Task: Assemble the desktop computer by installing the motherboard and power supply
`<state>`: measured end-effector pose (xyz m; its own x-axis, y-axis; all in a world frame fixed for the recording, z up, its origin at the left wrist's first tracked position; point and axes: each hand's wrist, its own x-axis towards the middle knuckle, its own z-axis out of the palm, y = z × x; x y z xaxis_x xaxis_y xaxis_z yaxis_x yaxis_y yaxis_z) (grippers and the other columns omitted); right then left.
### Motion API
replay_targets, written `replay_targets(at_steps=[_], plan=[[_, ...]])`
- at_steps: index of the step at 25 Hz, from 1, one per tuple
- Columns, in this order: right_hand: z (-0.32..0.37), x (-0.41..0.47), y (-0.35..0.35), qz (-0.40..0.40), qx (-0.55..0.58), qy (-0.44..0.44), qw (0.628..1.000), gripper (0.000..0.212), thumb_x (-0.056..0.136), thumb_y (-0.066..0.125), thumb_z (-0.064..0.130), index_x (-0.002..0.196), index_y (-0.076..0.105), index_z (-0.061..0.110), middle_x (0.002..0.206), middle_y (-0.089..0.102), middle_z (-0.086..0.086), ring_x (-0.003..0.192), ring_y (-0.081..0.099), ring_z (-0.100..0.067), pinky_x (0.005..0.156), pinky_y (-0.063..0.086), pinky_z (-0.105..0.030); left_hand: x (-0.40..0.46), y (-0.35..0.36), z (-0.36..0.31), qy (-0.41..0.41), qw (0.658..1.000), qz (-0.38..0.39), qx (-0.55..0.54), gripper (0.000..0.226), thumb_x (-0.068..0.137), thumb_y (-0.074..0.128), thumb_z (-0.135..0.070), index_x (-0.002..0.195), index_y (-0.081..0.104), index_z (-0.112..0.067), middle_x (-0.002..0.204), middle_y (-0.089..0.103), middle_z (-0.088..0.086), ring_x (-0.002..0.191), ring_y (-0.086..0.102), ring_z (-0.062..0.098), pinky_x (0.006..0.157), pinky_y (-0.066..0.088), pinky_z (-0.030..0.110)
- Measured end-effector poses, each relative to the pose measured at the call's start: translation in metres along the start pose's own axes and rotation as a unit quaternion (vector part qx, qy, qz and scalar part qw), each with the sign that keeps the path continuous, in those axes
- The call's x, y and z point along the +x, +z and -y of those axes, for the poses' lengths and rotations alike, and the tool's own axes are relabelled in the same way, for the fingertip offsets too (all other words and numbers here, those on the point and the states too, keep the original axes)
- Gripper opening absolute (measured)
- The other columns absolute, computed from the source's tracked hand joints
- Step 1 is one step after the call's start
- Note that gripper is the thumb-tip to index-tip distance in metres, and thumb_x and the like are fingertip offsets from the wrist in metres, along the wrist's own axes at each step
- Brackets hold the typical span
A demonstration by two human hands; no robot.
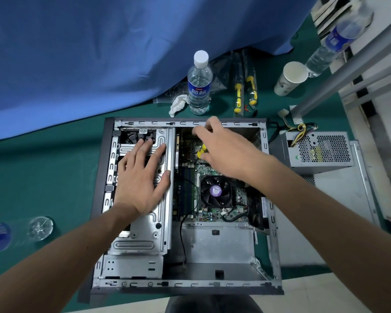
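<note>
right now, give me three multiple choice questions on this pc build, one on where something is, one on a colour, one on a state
1. Where is the power supply?
A. bolted inside the case
B. on the table right of the case
C. on top of the motherboard

2. What colour is the screwdriver handle in the right hand?
A. yellow
B. red
C. white

3. What is the left hand doing?
A. gripping a bottle
B. hanging clear of the case
C. pressing flat on the drive cage

Answers: 1 B, it sits outside the case with its cables loose. 2 A, yellow shows between the fingers. 3 C, its fingers lie spread on the metal.
</note>
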<state>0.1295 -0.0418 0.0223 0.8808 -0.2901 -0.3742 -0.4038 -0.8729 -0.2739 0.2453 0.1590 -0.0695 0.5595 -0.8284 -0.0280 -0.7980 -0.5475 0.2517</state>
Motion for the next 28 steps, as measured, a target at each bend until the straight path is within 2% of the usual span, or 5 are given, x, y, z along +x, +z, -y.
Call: replay_targets(at_steps=[3, 9, 15, 21, 28], plan=[[0.003, 0.001, 0.001, -0.028, -0.047, -0.035, 0.998, 0.031, 0.089, 0.056, -0.001, 0.113, 0.053, 0.017, 0.1, 0.046, -0.005, 0.075, 0.055, -0.026, 0.055, 0.038, -0.037, 0.0, 0.0, 0.0, 0.002, 1.0, 0.0, 0.003, 0.063, 0.093, 0.031, -0.054, 0.151, 0.03, -0.029, 0.156, 0.029, 0.005, 0.148, 0.014, 0.02, 0.111, 0.021, 0.046], [0.008, 0.012, 0.002, -0.053, -0.062, 0.048, 0.996, 0.049, 0.1, 0.039, 0.054, 0.12, 0.05, 0.011, 0.105, 0.055, -0.01, 0.081, 0.06, -0.031, 0.061, 0.038, -0.036, 0.0, 0.0, -0.001, 0.002, 1.0, -0.002, 0.0, 0.063, 0.093, 0.031, -0.054, 0.151, 0.03, -0.03, 0.156, 0.028, 0.005, 0.148, 0.014, 0.02, 0.11, 0.022, 0.046], [0.003, 0.006, -0.007, -0.029, -0.102, -0.078, 0.991, 0.034, 0.084, 0.055, -0.007, 0.112, 0.056, 0.012, 0.099, 0.038, -0.007, 0.071, 0.05, -0.027, 0.056, 0.039, -0.039, 0.0, 0.001, -0.001, 0.003, 1.0, -0.005, 0.002, 0.062, 0.093, 0.033, -0.053, 0.15, 0.032, -0.029, 0.155, 0.03, 0.006, 0.148, 0.016, 0.021, 0.11, 0.022, 0.046], [0.001, 0.018, -0.003, -0.035, -0.07, 0.035, 0.996, 0.042, 0.102, 0.042, 0.048, 0.122, 0.051, 0.011, 0.11, 0.055, -0.013, 0.088, 0.062, -0.034, 0.065, 0.04, -0.036, 0.0, 0.001, -0.001, 0.003, 1.0, -0.004, -0.005, 0.062, 0.092, 0.033, -0.053, 0.15, 0.031, -0.03, 0.156, 0.029, 0.005, 0.148, 0.015, 0.021, 0.11, 0.022, 0.047], [0.0, 0.016, -0.018, -0.023, -0.117, -0.089, 0.989, 0.038, 0.088, 0.05, -0.004, 0.12, 0.056, 0.016, 0.096, 0.044, -0.007, 0.068, 0.047, -0.025, 0.055, 0.031, -0.034, 0.001, 0.001, 0.0, 0.0, 1.0, 0.002, 0.0, 0.063, 0.092, 0.033, -0.054, 0.151, 0.029, -0.031, 0.157, 0.027, 0.004, 0.148, 0.014, 0.02, 0.111, 0.021, 0.047]])
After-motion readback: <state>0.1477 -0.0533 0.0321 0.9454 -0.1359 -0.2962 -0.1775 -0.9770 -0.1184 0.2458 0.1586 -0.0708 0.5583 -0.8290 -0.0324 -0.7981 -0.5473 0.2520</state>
